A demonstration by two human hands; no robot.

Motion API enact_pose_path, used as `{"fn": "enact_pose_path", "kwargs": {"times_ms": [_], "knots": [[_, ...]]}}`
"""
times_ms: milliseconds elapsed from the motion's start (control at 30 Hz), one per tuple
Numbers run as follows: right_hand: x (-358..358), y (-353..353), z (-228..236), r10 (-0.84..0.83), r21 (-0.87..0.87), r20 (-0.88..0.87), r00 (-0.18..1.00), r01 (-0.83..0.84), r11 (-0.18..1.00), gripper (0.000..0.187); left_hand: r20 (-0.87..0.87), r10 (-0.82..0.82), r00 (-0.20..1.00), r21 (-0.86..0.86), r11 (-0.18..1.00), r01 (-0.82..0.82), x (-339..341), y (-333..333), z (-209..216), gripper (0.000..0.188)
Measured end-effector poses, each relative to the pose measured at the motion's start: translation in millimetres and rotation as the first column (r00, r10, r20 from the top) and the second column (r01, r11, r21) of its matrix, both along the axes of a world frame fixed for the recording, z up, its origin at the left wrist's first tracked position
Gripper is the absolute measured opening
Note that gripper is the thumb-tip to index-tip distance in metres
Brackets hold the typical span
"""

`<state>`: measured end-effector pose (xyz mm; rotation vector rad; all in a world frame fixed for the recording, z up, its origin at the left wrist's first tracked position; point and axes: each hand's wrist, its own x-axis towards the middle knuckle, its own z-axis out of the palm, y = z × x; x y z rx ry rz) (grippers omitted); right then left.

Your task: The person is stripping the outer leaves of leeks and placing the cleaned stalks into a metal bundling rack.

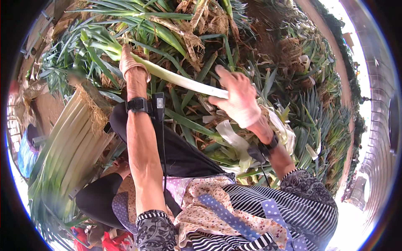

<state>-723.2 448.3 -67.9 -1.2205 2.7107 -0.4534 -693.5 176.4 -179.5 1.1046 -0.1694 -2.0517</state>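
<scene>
A long leek (180, 78) with a white stalk and green leaves slants across in front of me. My left hand (130, 62), in a pale glove or wrap, is closed around it where the white turns green. At the stalk's white end, my right hand (240, 97) has its thumb and fingers apart, with the tip of the leek between them. Whether that hand touches the stalk I cannot tell. Strips of peeled outer leaf (232, 136) lie below my right hand.
Rooted leeks (167, 25) are heaped at the far side. To my left rests a stack of leeks with white stalks (69, 138). More green leaves (326, 121) cover the ground on the right, beside a curved, ribbed wall (379, 125). Red material (113, 242) shows at the lower left.
</scene>
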Motion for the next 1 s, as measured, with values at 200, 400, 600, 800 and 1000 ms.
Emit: {"fn": "enact_pose_path", "kwargs": {"times_ms": [200,400,600,800,1000], "knots": [[-17.0,-30.2,-29.7,0.2,0.124,-0.002,0.98,-0.198,0.972,0.066,0.055,-0.028,0.998,-0.032,0.999,0.03,-3.5,4.8,3.8,0.025],[-16.1,-28.7,-45.4,0.258,0.056,-0.068,0.964,-0.255,0.965,0.063,0.049,-0.041,0.998,-0.068,0.997,0.044,-1.8,2.8,0.2,0.025],[-10.9,-21.2,-38.0,0.323,-0.031,-0.044,0.946,-0.324,0.946,0.053,0.121,-0.035,0.992,-0.108,0.993,0.048,-1.9,6.5,2.6,0.027],[-9.4,28.0,-5.7,0.066,-0.297,0.756,0.651,0.252,0.921,0.054,0.153,-0.045,0.987,-0.138,0.988,0.066,-0.9,2.2,6.7,0.03],[-11.6,95.0,0.9,-0.186,-0.073,0.815,0.548,0.416,0.907,0.045,-0.019,-0.115,0.993,-0.226,0.968,0.108,0.0,-1.1,9.9,0.027]]}}
